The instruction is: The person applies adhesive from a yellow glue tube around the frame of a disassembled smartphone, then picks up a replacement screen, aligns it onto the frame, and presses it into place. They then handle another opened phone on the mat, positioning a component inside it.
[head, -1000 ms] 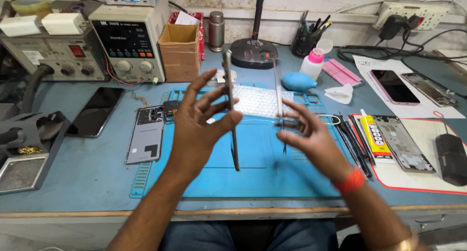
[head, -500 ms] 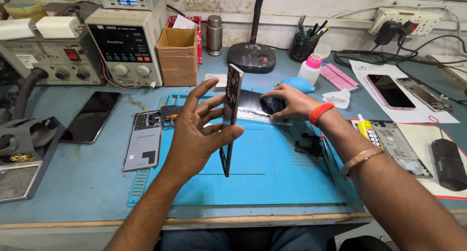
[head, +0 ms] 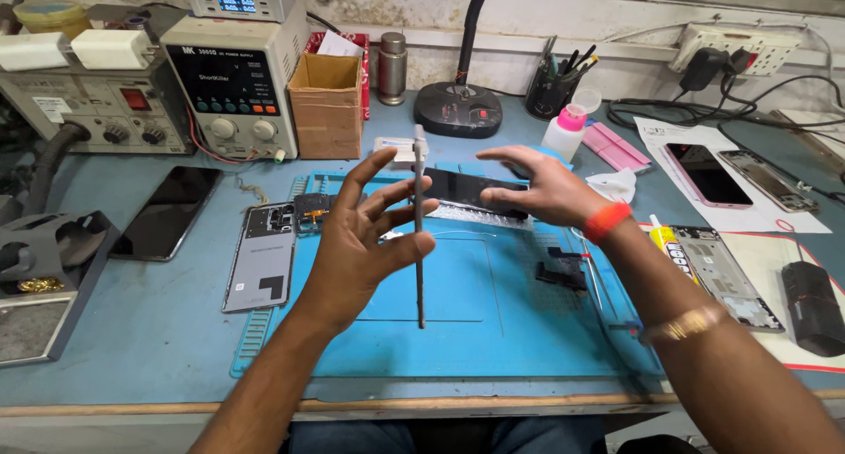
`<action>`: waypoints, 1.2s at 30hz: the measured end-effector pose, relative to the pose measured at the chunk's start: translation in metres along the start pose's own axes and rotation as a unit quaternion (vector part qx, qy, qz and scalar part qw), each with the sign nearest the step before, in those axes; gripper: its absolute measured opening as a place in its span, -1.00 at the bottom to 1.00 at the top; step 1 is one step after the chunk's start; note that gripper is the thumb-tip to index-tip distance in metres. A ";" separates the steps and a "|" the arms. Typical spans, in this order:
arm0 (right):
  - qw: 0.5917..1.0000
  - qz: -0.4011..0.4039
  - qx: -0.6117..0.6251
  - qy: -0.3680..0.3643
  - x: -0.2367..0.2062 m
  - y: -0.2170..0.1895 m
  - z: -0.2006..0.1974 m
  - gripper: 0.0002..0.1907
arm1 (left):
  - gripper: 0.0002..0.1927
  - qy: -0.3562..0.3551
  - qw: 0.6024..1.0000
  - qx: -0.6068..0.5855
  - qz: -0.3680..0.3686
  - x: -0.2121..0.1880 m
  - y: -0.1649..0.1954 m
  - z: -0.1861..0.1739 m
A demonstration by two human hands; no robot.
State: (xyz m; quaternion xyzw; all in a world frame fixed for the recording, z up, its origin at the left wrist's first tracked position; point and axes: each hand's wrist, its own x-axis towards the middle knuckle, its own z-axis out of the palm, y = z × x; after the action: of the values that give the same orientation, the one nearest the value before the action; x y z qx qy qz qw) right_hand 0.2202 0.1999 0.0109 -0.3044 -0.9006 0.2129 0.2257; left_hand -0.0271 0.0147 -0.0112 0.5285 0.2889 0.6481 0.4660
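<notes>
My left hand (head: 356,247) holds a thin phone body (head: 419,234) upright and edge-on above the blue work mat (head: 528,335), pinched between thumb and fingers. My right hand (head: 539,188) reaches over the back of the mat with fingers spread. Its thumb lies on the right end of a black screen panel (head: 465,190) that rests flat on a strip of bubble wrap. A grey back cover (head: 261,265) lies at the mat's left edge, left of my left hand.
A power supply (head: 233,84), cardboard box (head: 326,102), lamp base (head: 458,109) and pen cup (head: 550,93) line the back. A black phone (head: 167,212) lies left. Small black parts (head: 563,274), a glue tube (head: 673,256), a phone frame (head: 726,274) and a pink phone (head: 704,174) lie right.
My right hand has left the mat's centre and reached back to the black panel. My left hand has turned the phone body from tilted to upright and raised it slightly.
</notes>
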 end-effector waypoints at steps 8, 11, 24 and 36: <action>0.997 0.066 0.014 -0.026 -0.076 -0.044 0.002 -0.40 | 0.09 0.003 0.998 -0.053 -0.014 0.001 -0.009 0.006; 0.998 0.058 0.001 -0.010 -0.093 -0.038 -0.017 -0.45 | 0.15 -0.039 0.996 0.083 -0.015 -0.002 -0.007 0.014; 0.897 0.142 0.417 -0.029 -0.133 -0.066 0.065 -0.38 | 0.22 0.043 0.925 0.364 0.100 0.000 -0.019 0.058; 0.900 0.186 0.393 0.011 -0.115 -0.057 0.050 -0.51 | 0.02 0.128 0.987 0.028 -0.093 0.001 -0.036 0.042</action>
State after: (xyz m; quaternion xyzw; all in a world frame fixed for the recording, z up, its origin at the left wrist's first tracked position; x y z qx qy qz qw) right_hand 0.2497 0.0728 -0.0315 -0.3551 -0.6682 0.5845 0.2929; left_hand 0.0235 0.0249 -0.0307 0.4248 0.4119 0.6559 0.4687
